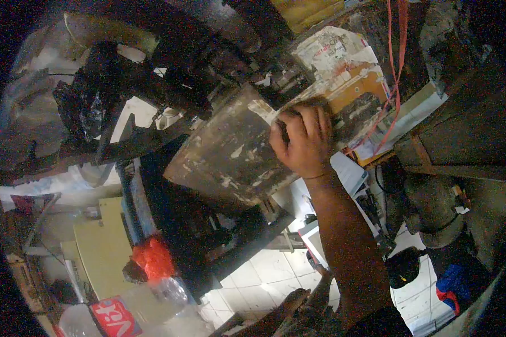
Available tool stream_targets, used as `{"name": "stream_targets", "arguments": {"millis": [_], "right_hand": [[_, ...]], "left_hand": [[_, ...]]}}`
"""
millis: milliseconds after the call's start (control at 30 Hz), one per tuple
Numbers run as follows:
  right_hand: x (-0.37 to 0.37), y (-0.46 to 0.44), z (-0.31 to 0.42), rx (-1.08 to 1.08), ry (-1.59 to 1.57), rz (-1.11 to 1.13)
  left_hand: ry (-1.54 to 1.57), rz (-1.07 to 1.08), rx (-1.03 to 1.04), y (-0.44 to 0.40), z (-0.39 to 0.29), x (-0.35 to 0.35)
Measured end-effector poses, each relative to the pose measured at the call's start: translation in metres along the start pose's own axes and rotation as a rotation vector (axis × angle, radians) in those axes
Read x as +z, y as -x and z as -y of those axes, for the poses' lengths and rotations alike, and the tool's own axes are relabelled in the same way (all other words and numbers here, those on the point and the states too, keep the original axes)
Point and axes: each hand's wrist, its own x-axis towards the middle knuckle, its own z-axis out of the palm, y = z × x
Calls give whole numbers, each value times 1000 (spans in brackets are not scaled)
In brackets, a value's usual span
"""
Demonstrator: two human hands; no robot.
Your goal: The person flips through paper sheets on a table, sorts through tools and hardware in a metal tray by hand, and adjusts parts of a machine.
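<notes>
My right hand (pixel 302 140) rests on a worn, stained board (pixel 225 149), back of the hand up and fingers curled. Whatever the fingers close on, if anything, is hidden under them. Just beyond the fingertips lies an orange panel (pixel 357 90) with torn, dirty paper (pixel 334 50) stuck along it. Above the board's far edge stands dark machinery (pixel 225 62), its details lost in shadow. I do not see my left hand.
Pink cords (pixel 398 73) hang at the upper right. At the lower left are a clear bottle (pixel 115 317) with a red label and a bright red plastic bag (pixel 154 258). White floor tiles (pixel 256 275) show below, with blue-and-red cloth (pixel 452 286) at right.
</notes>
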Motion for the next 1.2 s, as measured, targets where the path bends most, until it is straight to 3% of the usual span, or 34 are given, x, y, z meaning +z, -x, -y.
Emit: {"name": "stream_targets", "arguments": {"millis": [167, 233, 367, 467, 533, 600, 700, 767, 867, 933, 1000, 1133, 1200], "right_hand": [[0, -1, -1, -9, 12, 5], [-1, -1, 0, -15, 23, -6], [-1, 0, 0, 5, 0, 2], [-1, -1, 1, 14, 6, 14], [0, -1, 0, -2, 29, -6], [-1, 1, 0, 17, 53, 8], [1, 2, -3, 21, 81, 8], [0, 4, -4, 11, 88, 4], [0, 2, -5, -15, 58, -67], [2, 1, -5, -9, 44, -45], [-2, -1, -2, -10, 39, -76], [-2, 1, -2, 23, 8, -59], [0, 1, -1, 6, 7, -75]], "left_hand": [[15, -5, -10, 0, 1, 0], [-21, -8, 130, 4, 0, 0], [0, 14, 11, 5, -8, -1], [-18, 38, 79, 8, -9, -1], [108, -60, 187, 17, -7, 6], [149, 31, 87, -11, 20, -6], [44, -101, 328, -7, 23, -1], [38, -112, 359, -2, 26, -2], [-130, 180, 187, -6, 13, -10], [34, -6, 46, -5, 12, -3], [183, -9, 43, 15, -12, 4], [-75, -11, 154, -11, 12, -6], [-378, -76, 260, -12, 12, -10]]}}
